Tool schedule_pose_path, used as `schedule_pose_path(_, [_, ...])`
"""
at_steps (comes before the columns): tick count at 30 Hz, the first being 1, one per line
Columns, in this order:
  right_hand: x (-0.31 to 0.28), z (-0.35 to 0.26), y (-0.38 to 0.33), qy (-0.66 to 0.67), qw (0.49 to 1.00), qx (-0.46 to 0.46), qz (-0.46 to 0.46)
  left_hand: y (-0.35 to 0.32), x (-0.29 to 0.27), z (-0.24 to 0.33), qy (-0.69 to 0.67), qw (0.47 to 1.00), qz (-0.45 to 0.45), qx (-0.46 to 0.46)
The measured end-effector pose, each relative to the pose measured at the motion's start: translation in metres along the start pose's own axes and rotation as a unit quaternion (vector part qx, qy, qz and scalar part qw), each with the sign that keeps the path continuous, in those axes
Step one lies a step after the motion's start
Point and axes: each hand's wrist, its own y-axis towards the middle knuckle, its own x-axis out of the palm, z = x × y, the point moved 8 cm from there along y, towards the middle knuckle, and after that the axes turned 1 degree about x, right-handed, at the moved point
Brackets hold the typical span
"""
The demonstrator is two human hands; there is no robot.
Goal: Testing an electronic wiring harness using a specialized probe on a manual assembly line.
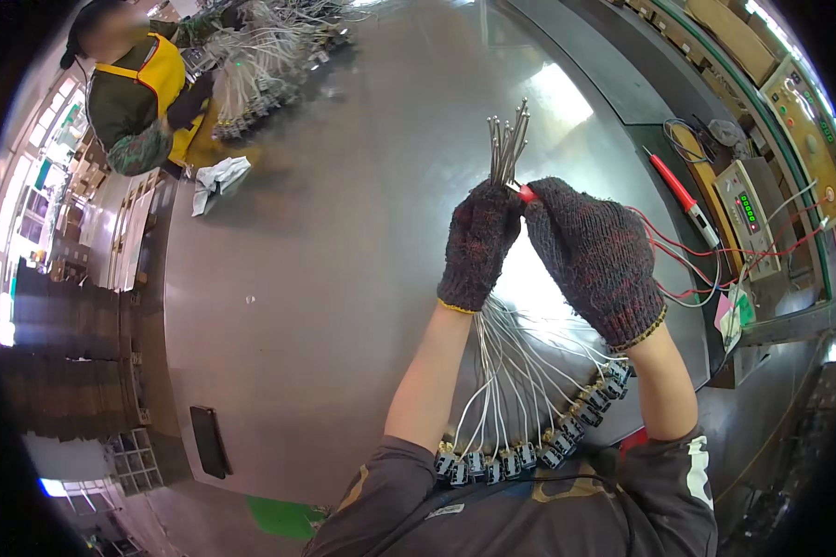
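Observation:
My left hand [476, 244], in a dark knitted glove, is closed around a bundle of thin metal probes [508, 144] that stick up above my fist. My right hand [596, 255], gloved the same way, pinches a red test probe tip [526, 193] against the bundle just above my left fist. White wires [520, 367] hang from the bundle down between my forearms. They end in a row of small connectors [529, 450] near my chest.
A shiny metal table [344, 278] spreads ahead. A tester box with a green display [746, 215] and a red-handled probe [678, 193] lie at right, with red leads. A person in a yellow vest [144, 97] handles white cables at far left. A white rag [218, 178] lies nearby.

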Motion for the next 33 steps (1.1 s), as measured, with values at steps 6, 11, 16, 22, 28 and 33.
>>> schedule_pose_path(6, [-0.003, -0.004, 0.003, 0.039, 0.998, -0.016, 0.047, -0.014, 0.006, 0.010, -0.255, 0.952, 0.089, -0.144])
schedule_pose_path(11, [0.002, -0.008, 0.005, -0.015, 1.000, 0.015, 0.001, -0.012, 0.002, 0.015, -0.168, 0.973, 0.100, -0.121])
schedule_pose_path(16, [-0.001, -0.020, 0.013, -0.057, 0.998, 0.032, -0.009, -0.009, 0.000, 0.023, 0.026, 0.993, 0.116, 0.019])
schedule_pose_path(22, [-0.008, -0.031, 0.019, -0.087, 0.995, 0.039, -0.038, -0.010, 0.005, 0.010, 0.064, 0.994, 0.087, -0.036])
schedule_pose_path(28, [-0.012, -0.037, 0.025, -0.077, 0.997, 0.027, -0.008, -0.007, 0.002, 0.008, -0.258, 0.959, 0.113, -0.026])
schedule_pose_path(33, [-0.017, -0.024, 0.012, 0.000, 0.998, 0.024, -0.065, -0.007, 0.006, -0.007, -0.392, 0.904, 0.079, -0.153])
